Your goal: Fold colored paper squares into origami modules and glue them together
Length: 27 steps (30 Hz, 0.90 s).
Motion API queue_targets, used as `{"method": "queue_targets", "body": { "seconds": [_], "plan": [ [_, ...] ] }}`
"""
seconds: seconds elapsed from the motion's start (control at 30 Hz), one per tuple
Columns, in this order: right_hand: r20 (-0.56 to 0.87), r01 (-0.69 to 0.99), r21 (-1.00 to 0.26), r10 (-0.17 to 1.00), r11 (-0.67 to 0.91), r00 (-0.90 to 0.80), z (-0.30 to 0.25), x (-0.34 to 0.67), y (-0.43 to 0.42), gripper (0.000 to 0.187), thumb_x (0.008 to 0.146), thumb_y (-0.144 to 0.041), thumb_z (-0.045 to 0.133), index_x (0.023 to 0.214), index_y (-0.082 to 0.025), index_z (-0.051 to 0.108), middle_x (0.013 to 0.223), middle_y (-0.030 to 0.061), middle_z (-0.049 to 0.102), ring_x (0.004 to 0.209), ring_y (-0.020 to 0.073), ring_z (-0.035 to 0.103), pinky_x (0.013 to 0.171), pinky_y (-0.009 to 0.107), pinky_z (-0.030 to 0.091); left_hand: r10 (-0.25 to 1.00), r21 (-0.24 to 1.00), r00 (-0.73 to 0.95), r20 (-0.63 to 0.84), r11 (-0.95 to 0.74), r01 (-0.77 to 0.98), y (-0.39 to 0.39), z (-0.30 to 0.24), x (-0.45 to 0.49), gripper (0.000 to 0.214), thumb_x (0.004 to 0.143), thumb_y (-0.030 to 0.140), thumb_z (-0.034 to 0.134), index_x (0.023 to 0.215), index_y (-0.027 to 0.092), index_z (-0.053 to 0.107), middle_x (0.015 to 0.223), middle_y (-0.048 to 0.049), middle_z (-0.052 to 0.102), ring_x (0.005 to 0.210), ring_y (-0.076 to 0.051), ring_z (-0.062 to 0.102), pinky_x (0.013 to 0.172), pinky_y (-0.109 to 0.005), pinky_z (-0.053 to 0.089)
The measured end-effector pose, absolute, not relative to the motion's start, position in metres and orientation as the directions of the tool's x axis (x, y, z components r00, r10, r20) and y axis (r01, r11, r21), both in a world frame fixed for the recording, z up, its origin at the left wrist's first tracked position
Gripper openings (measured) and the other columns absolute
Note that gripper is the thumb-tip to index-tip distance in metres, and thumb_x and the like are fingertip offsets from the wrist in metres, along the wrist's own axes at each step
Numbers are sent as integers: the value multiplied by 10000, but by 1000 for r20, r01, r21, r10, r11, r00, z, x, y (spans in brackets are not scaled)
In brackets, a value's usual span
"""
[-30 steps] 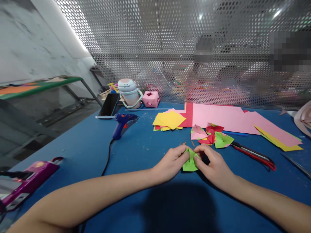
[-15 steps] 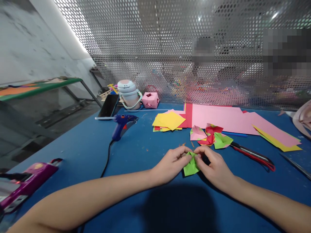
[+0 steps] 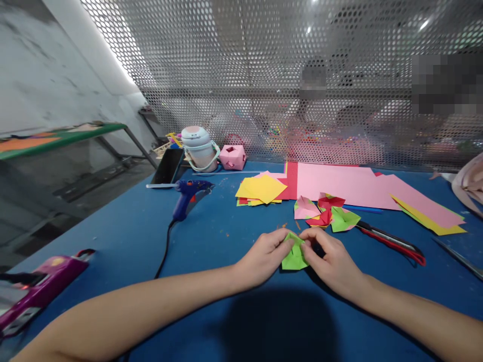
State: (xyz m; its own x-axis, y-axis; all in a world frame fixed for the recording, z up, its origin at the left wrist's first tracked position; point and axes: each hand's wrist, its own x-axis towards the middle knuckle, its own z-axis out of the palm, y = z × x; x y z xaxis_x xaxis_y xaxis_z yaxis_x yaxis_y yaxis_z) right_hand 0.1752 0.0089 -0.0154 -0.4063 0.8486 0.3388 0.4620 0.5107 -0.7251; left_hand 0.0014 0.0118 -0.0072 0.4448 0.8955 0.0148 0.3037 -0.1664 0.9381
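A small folded green paper piece lies on the blue table in front of me. My left hand pinches its left edge with closed fingers. My right hand pinches its upper right corner, thumb and fingers pressed together. Both hands rest low on the tabletop, meeting over the paper. Just beyond them sits a cluster of folded paper pieces in pink, red and green.
A blue glue gun with a black cord lies left of centre. Yellow paper squares and large pink sheets lie behind. Red-handled scissors lie at right. A purple device sits near left. A perforated metal screen closes the back.
The green paper has turned slightly between my fingers and lies a little flatter. Both hands stay at the same spot on the table.
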Motion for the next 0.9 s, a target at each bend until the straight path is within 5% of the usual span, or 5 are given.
{"method": "queue_targets", "body": {
  "seconds": [0.57,0.9],
  "plan": [
    [493,406,-628,743,664,-453,-17,176,7,131,882,-156,431,899,-176,559,767,27,563,706,138,557,646,250,444,918,922,396,38,-185,341,11,-9,2,257,825,321,464,661,132,520,597,34,421,589,-96,387,540,-200,315],
    [416,449,-679,809,580,-416,-18,175,8,95,877,-194,485,815,-180,556,715,1,568,649,121,538,621,233,421,914,916,400,70,-218,338,12,-8,0,293,855,339,441,678,138,560,609,26,473,613,-103,431,581,-201,341]
  ]
}}
